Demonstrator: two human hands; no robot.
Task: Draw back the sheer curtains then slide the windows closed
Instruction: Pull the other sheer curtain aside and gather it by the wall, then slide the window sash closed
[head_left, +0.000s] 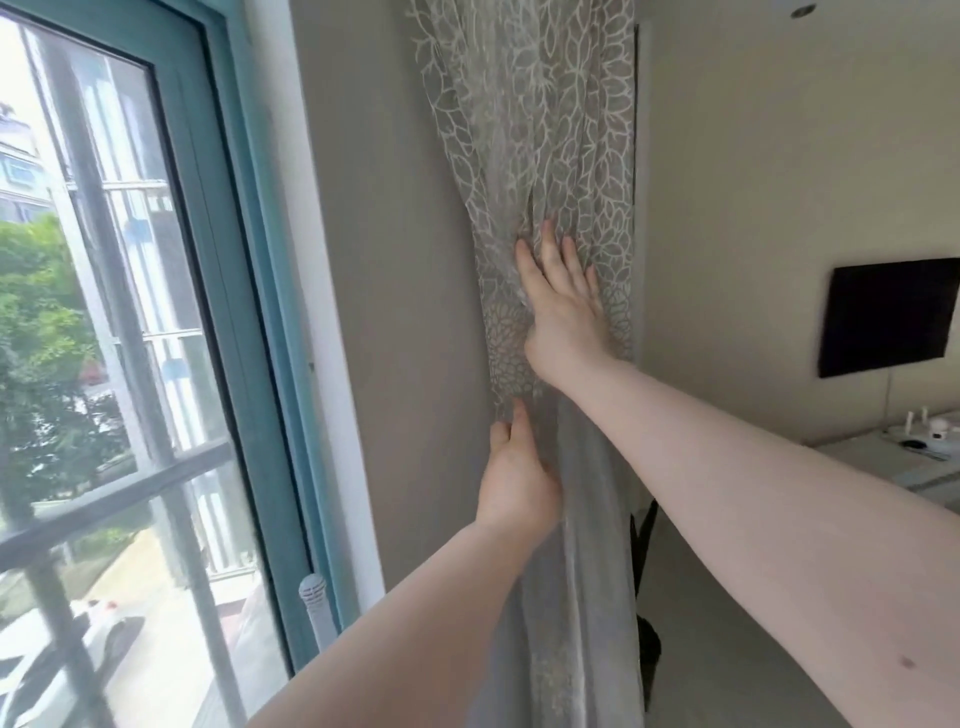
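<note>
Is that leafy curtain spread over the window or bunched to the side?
Bunched: the sheer curtain hangs gathered against the wall, clear of the window.

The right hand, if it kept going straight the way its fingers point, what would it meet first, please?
The right hand already lies flat on the gathered sheer curtain, fingers pointing up. Going on, it would slide up the curtain's leaf-patterned folds; pressing inward, it would probably meet the wall behind, though depth is unclear.

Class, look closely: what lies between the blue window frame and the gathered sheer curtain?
In the head view, a white strip edging the blue window frame, then bare beige wall up to the sheer curtain.
</note>
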